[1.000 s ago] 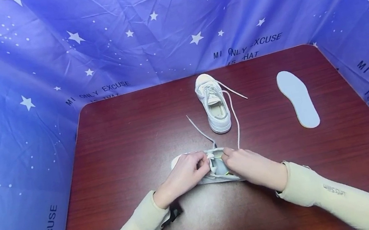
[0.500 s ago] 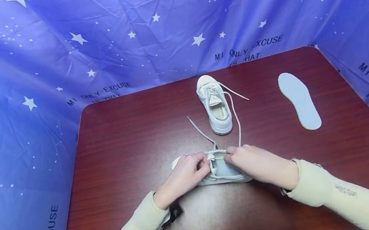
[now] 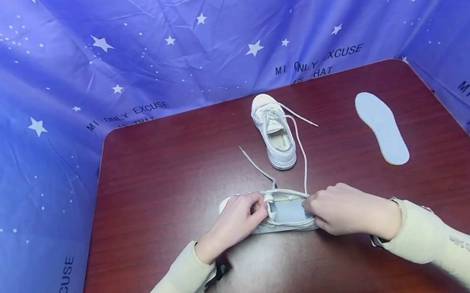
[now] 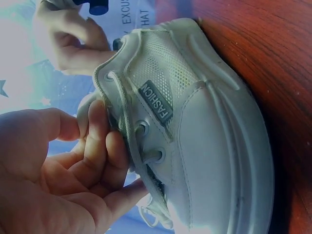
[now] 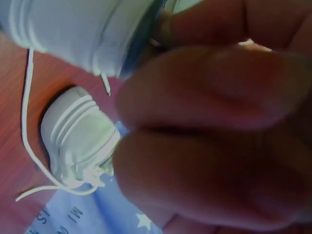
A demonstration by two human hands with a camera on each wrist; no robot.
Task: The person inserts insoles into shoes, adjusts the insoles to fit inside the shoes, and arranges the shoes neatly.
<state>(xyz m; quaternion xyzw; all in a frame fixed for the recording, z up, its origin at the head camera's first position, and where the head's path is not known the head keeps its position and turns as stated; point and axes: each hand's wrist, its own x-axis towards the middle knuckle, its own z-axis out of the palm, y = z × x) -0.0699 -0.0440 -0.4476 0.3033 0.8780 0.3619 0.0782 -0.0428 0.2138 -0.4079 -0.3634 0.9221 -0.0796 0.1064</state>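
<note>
A white lace-up sneaker (image 3: 283, 228) lies crosswise near the front, toe to the left. Inside its opening shows a pale blue insole (image 3: 289, 210). My left hand (image 3: 237, 218) pinches the shoe's tongue (image 4: 86, 114) between thumb and finger, above the loosened laces (image 4: 126, 105). At the heel end, my right hand (image 3: 345, 206) has curled fingers hooked over the collar, one fingertip inside the shoe against the insole's back end. Part of the heel is hidden behind those fingers. A "FASHION"-like label (image 4: 157, 104) marks the shoe's side.
Behind it stands a second white sneaker (image 3: 283, 160), toe away, its long lace (image 3: 306, 167) trailing toward the near shoe. At the right of the dark red table (image 3: 167, 175) lies a loose pale insole (image 3: 382, 129). Blue star-printed cloth (image 3: 204, 46) hangs around the table.
My right hand has slid right along the shoe opening to the heel, uncovering more of the insole, whose back end now lies flatter inside. My left hand stays at the tongue.
</note>
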